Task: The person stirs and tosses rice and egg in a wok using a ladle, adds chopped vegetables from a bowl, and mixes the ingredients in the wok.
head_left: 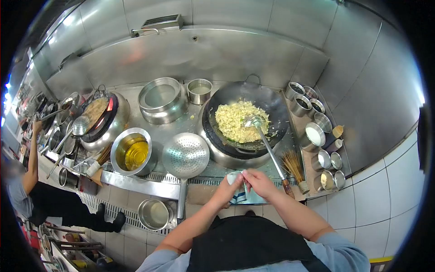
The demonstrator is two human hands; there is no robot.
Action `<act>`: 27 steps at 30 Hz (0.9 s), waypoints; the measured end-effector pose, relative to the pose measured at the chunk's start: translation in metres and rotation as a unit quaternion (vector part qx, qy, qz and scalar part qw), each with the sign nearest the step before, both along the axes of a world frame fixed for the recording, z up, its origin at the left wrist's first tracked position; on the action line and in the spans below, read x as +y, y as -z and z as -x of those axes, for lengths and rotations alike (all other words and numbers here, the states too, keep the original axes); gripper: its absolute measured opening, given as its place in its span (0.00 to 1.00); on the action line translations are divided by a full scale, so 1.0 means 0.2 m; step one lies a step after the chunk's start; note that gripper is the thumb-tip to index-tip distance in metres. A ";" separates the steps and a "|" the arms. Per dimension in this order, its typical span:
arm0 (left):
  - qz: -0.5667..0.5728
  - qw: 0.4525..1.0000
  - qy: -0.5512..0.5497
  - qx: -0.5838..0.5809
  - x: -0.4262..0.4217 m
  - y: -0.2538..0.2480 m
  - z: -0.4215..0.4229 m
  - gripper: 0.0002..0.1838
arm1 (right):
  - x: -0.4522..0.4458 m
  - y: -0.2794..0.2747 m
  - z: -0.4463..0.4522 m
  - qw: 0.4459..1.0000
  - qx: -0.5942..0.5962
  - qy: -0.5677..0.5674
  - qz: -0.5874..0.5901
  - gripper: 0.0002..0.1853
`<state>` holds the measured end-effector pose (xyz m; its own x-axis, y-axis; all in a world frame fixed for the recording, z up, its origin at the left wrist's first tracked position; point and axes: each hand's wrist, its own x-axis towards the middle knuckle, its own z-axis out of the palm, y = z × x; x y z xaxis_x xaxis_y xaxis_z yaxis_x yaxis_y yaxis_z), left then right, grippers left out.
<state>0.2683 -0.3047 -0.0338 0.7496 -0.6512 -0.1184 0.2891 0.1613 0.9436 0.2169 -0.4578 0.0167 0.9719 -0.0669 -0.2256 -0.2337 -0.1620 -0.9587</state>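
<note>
Both hands are together at the stove's front edge, over a light blue and white cloth [242, 194]. My left hand [227, 188] is closed on the cloth's left side. Fingers of my right hand [259, 183] are pinched together against its upper right part. Beyond them, a black wok [276, 97] holds yellow fried food [235, 119] with green bits. A metal ladle [267, 145] rests in the food, its wooden handle end leaning over the front edge, right of my right hand. Neither hand touches it.
A perforated strainer [186, 155] and a pot of yellow oil [118, 156] are left of the wok. Seasoning cups [315, 134] and a bamboo brush [293, 167] stand on the right. Far left, another person [27, 186] is by a second wok [97, 115]. A pot [154, 214] sits low in front.
</note>
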 end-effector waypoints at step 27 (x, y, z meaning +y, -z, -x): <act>0.022 0.924 -0.067 0.376 -0.45 0.14 -0.42 0.19 | -1.08 0.07 0.37 0.847 -0.025 0.126 0.516 0.25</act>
<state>0.3529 -0.3954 -0.0626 0.5409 -0.5745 -0.6143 0.8347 0.2768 0.4762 0.1422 -0.6731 0.0017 0.9039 -0.4106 0.1198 -0.3493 -0.8703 -0.3474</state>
